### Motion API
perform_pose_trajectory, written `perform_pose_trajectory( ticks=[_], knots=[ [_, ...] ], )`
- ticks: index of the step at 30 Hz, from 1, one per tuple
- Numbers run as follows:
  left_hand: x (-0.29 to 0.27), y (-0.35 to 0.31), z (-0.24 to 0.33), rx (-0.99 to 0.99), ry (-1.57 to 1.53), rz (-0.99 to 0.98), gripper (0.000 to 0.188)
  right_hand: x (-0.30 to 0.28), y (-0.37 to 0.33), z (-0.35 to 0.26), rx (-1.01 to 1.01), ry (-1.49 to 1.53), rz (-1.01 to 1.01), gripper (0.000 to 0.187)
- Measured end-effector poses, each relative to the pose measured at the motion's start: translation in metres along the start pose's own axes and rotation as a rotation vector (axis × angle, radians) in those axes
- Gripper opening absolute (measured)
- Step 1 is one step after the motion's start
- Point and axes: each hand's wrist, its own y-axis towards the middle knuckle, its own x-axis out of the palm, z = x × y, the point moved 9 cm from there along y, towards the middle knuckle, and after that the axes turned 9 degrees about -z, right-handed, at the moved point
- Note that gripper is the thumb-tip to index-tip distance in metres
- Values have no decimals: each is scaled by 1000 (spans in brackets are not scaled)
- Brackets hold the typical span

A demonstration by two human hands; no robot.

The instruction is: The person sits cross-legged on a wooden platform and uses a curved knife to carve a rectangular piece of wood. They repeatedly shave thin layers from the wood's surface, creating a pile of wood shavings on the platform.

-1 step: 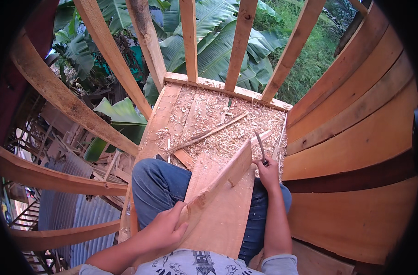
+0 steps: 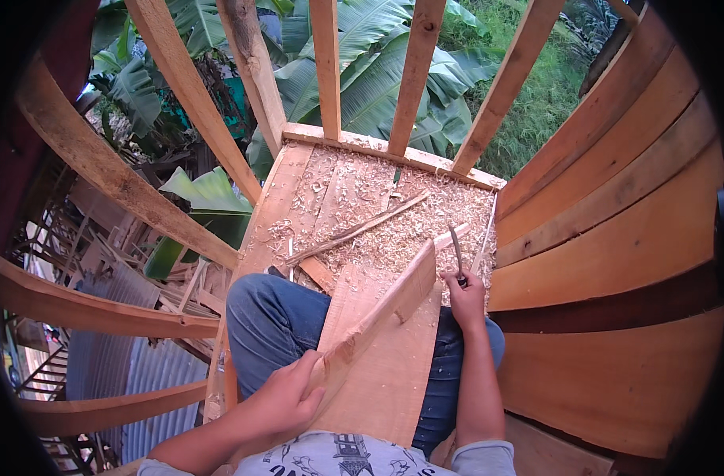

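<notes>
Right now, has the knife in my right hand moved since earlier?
Yes, slightly rightward: the knife now sits a little closer to the plank wall on the right.

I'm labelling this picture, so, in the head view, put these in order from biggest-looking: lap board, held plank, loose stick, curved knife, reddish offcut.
1. Lap board, though partly covered
2. Held plank
3. Loose stick
Not ranked: curved knife and reddish offcut; the knife looks longer, the offcut broader.

Plank [image 2: 384, 316] and, apparently, curved knife [image 2: 457, 250] in hands [image 2: 293, 394]
</notes>
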Motion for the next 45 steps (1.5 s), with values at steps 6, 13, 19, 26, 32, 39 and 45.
perform_pose_trajectory(
  ticks=[6,13,19,26,32,39,45],
  knots=[
    [11,5,5,115,-133,-32,46,-5,-36,-18,-135,65,34,40],
    [20,9,11,64,-252,-122,51,40,-107,-94,-186,-101,-204,42],
    [23,17,14,94,-266,-122,52,61,-134,-101,-145,-345,-258,46],
    [21,14,21,26,-251,-144,52,14,-107,-69,-58,-435,81,46],
    [24,16,14,100,-252,-120,53,40,-136,-87,-69,-245,-173,42],
    [22,13,7,60,-257,-113,52,59,-131,-92,-161,-390,-121,46],
    [26,9,14,8,-241,-137,52,-10,-88,-50,76,-331,140,49]
  ],
)
